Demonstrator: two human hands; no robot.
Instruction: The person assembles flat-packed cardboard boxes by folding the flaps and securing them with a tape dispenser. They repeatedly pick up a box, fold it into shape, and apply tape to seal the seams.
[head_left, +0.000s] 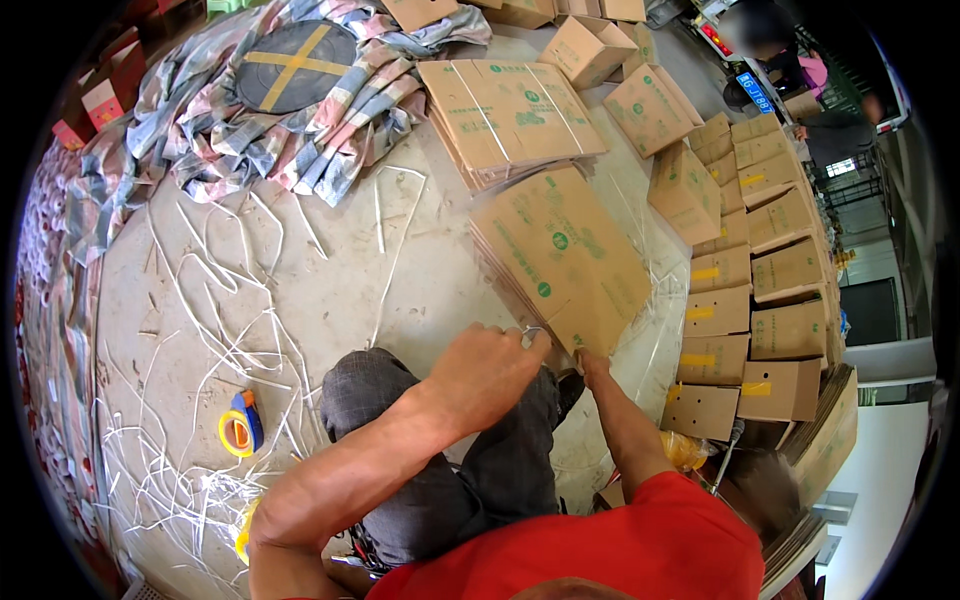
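A flattened cardboard box (565,250) with green print lies at an angle on top of a small stack in front of me. My right hand (592,366) is closed at its near corner, fingertips partly hidden. Just left of it, my left hand (485,372) is curled shut beside the stack's near edge. Something thin and shiny shows by its fingers, too small to name. Beyond lies a thicker bundle of flattened boxes (510,110), tied with white strapping.
Cut white straps (225,345) litter the floor at left, around a blue-and-yellow tape dispenser (241,424). Made-up cartons (720,305) stand in rows at right. A checked cloth (340,165) with a round black lid (297,66) lies far left. A person (790,60) is far right.
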